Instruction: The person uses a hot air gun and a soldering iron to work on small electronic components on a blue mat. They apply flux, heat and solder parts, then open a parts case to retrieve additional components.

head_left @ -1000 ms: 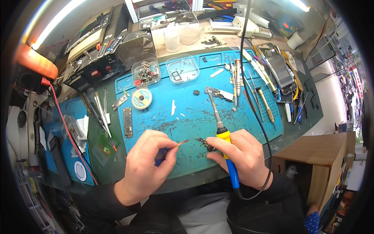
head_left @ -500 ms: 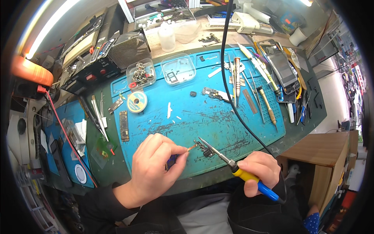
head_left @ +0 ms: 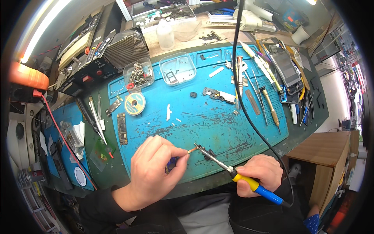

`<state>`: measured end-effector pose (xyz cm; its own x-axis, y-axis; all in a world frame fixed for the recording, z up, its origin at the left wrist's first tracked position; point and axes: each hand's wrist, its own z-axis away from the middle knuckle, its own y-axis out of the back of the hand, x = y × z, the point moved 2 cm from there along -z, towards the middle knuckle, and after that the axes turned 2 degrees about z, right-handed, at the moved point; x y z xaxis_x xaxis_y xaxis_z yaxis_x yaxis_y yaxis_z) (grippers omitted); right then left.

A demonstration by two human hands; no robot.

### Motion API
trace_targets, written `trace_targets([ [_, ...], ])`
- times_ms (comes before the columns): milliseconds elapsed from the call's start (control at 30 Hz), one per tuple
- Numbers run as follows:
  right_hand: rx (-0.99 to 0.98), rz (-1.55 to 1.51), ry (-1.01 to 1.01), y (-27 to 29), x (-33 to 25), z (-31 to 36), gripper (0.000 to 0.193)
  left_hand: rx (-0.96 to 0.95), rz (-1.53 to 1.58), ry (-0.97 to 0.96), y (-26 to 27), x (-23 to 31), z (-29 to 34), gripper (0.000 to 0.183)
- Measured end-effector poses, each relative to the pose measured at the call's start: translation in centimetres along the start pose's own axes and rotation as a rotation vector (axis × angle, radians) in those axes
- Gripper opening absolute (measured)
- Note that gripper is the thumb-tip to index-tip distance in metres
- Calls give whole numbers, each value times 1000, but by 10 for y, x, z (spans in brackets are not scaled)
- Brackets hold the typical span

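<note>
One soldering iron (head_left: 249,183), one copper-coloured strip (head_left: 192,150) and one small dark component (head_left: 209,153) come together over a scuffed blue mat (head_left: 156,121), where two clear plastic containers (head_left: 187,75), one spool (head_left: 141,108) and one long circuit board (head_left: 122,128) also sit. A dark blue object (head_left: 170,166) is mostly hidden within the left hand (head_left: 154,167), its kind unclear; the iron's black cable (head_left: 260,136) runs out of view at the top. Metal shaft and tip partly cover the component, and contact at the strip's far end is too small to confirm. The left hand is curled, thumb and forefinger pinching the strip; the right hand (head_left: 263,173) closes around the iron's yellow-and-blue handle, tip pointing toward the strip.
</note>
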<state>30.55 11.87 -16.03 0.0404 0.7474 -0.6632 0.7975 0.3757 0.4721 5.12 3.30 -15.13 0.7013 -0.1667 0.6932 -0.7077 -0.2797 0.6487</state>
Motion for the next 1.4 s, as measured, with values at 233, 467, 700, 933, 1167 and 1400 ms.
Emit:
trace_targets([
  [233,-30,25,-10,0,-1,-3,27,0,-23,-1,1,1,1,21],
  [467,-17,52,-11,0,-2,-4,24,-2,-16,-8,0,1,-1,21],
  [700,-12,41,5,-2,0,-4,22,9,-24,-18,0,0,0,21],
  [933,-2,33,-39,0,-1,-3,24,-16,2,-2,0,1,0,22],
  [1167,15,36,-58,-1,0,-3,21,33,-11,-30,-1,0,-1,20],
  [1400,-38,32,-15,1,1,-2,25,-18,0,-2,2,1,1,23],
])
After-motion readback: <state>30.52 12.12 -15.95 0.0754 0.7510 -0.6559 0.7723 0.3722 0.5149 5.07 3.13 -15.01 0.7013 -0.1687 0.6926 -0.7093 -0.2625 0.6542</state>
